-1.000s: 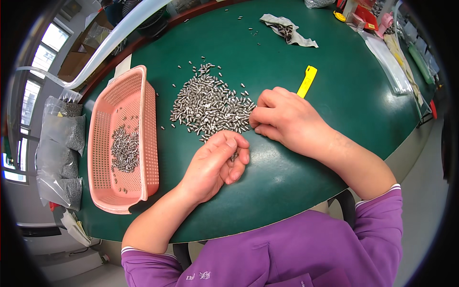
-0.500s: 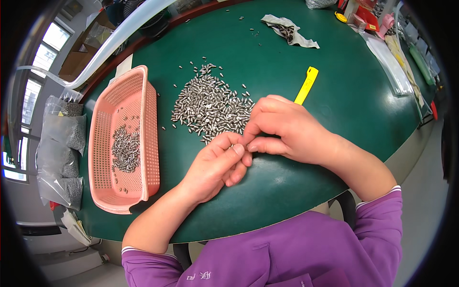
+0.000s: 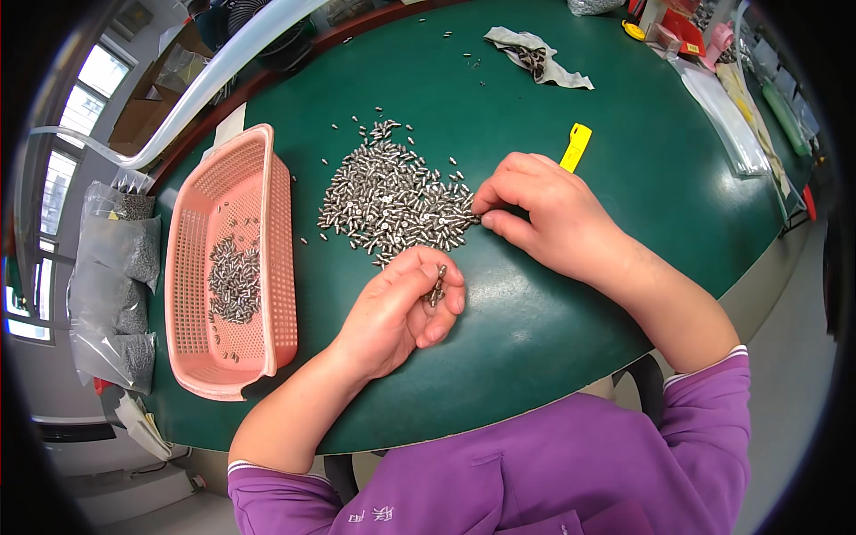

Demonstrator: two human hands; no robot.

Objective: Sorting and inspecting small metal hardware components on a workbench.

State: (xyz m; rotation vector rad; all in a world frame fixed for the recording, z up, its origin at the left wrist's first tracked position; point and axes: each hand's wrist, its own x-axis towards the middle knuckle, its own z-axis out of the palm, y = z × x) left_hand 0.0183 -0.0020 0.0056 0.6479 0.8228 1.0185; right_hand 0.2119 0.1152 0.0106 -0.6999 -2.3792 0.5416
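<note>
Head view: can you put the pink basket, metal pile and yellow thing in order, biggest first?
1. Pink basket
2. Metal pile
3. Yellow thing, partly hidden by the right hand

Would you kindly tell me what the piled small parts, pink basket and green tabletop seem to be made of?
Piled small parts: probably metal, shiny silver-grey with bright highlights.
Pink basket: likely moulded plastic, satin, with regular perforations.
Green tabletop: smooth, semi-gloss with soft reflections; perhaps laminate or a plastic sheet.
</note>
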